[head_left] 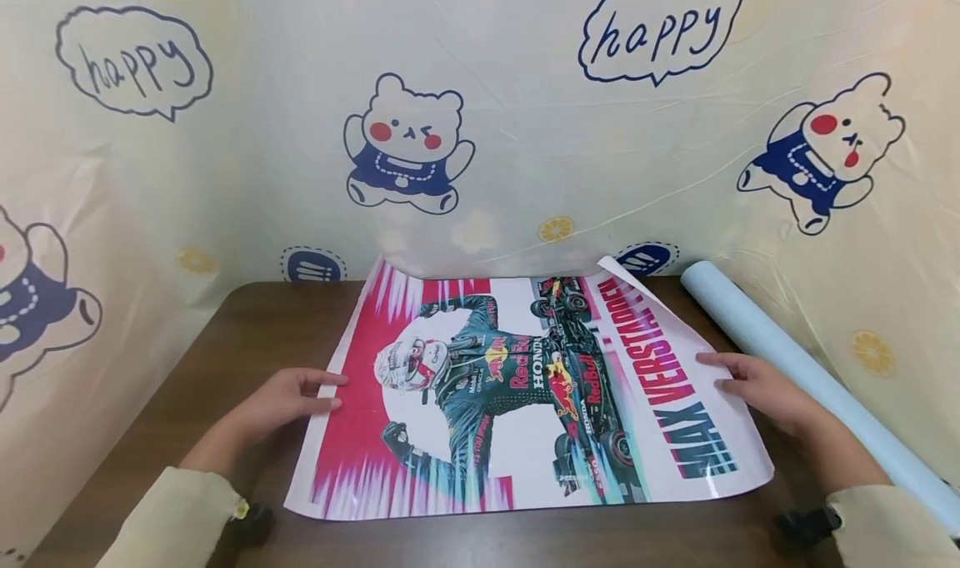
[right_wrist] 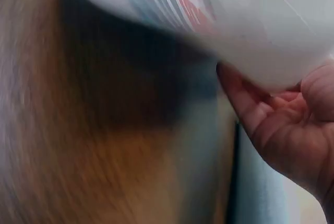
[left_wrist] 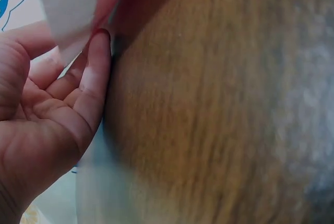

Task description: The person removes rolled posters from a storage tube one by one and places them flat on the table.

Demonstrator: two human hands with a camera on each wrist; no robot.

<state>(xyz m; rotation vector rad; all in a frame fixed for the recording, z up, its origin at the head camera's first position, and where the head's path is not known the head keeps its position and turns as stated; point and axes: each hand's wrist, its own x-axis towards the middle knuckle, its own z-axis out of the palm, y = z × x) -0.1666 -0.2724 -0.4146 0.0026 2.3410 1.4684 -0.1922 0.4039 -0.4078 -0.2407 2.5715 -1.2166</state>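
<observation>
A racing poster [head_left: 487,384], turned sideways, lies over the table with its far right edge curling up. It shows a helmeted driver, a race car and red and blue lettering. At its left edge my left hand [head_left: 288,397] pinches the sheet between thumb and fingers. My right hand [head_left: 768,393] pinches the right edge, beside the lettering. Seen in the left wrist view, the poster's edge [left_wrist: 73,10] passes between the thumb and fingers of the left hand [left_wrist: 57,98]. In the right wrist view, the bowed sheet [right_wrist: 250,31] is lifted off the table by the right hand [right_wrist: 292,125].
Along the right side of the brown wooden table [head_left: 202,359] lies a long light blue roll [head_left: 802,384], close to my right forearm. A pale cloth backdrop [head_left: 525,151] with cartoon bears and "happy" bubbles hangs behind the table and at both sides.
</observation>
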